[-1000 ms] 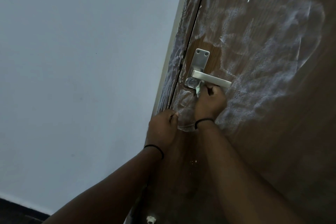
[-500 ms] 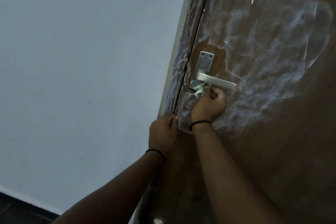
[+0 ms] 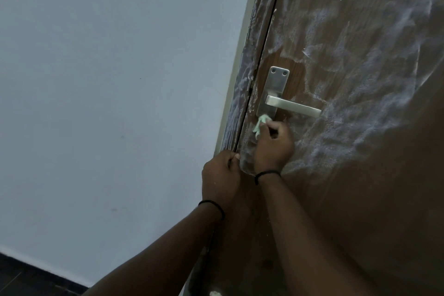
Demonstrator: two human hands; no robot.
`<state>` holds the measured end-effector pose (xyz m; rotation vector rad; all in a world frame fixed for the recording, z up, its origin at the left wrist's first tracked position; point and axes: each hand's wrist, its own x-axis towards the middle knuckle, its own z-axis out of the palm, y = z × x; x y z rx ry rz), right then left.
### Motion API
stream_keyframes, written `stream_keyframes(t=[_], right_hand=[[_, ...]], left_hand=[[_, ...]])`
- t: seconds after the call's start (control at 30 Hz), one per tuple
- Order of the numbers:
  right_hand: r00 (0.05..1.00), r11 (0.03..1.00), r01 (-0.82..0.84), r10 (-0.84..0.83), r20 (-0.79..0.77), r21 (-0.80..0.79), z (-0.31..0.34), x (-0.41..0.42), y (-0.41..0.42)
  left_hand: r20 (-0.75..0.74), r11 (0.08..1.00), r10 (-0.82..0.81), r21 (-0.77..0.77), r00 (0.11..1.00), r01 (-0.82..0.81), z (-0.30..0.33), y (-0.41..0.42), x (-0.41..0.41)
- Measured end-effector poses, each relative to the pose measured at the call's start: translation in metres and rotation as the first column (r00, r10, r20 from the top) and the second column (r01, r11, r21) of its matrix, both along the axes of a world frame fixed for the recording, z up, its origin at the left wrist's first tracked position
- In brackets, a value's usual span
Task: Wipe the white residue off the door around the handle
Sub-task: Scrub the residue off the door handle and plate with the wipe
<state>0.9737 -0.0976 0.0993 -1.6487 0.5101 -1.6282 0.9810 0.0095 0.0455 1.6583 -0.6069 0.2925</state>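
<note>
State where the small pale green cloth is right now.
Head view: the pale green cloth is pinched in the right hand, just below the metal handle plate.

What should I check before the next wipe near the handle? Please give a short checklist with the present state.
1. Cloth held firmly in right hand: ok.
2. Cloth touching the door just below the handle: ok.
3. Left hand steadying the door edge: ok.
4. Patch around the plate clean: ok.
5. Residue right of the handle gone: not ok.
6. Cloth still clean enough: cannot tell.
</note>
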Motion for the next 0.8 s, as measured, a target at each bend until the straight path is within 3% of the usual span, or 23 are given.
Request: stream_keyframes(t=[0.07,0.13,0.27,0.3,0.47,0.57,0.67,0.8], right_hand=[[0.996,0.999,0.014,-0.018,0.092,0.048,0.007,-0.001,-0.002],[0.995,0.998,0.054,-0.057,0.080,0.038,0.018,0.002,-0.002],[0.958,0.939,0.069,-0.157,-0.241,-0.338,0.014,0.007,0.002],[0.950,0.933,0.064,-0.165,-0.265,-0.354,0.012,0.006,0.002],[0.995,0.995,0.099,-0.099,0.014,-0.003,0.025,-0.005,-0.007],[0.991,0.992,0.091,-0.098,-0.091,-0.083,0.028,-0.013,-0.006],[0.951,0.975,0.033,-0.097,-0.292,-0.218,0.023,-0.024,-0.007],[0.959,0.974,-0.132,0.080,-0.271,-0.182,0.022,-0.037,0.000]], left_hand=[[-0.031,1.000,-0.013,-0.012,0.999,0.013,0.001,0.002,0.002],[-0.057,1.000,-0.016,-0.013,0.998,0.015,-0.001,0.002,0.005],[-0.063,1.000,-0.002,-0.006,0.998,0.002,-0.002,0.001,0.005],[-0.062,1.000,-0.004,-0.003,0.998,0.004,-0.003,0.001,0.004],[-0.020,1.000,-0.006,0.003,1.000,0.006,-0.006,0.004,0.005],[-0.060,1.000,-0.010,-0.018,0.998,0.009,-0.001,0.000,0.006],[-0.077,0.998,-0.022,-0.060,0.997,0.018,0.016,-0.005,-0.005],[-0.103,0.984,-0.072,-0.170,0.992,0.054,0.052,-0.008,-0.015]])
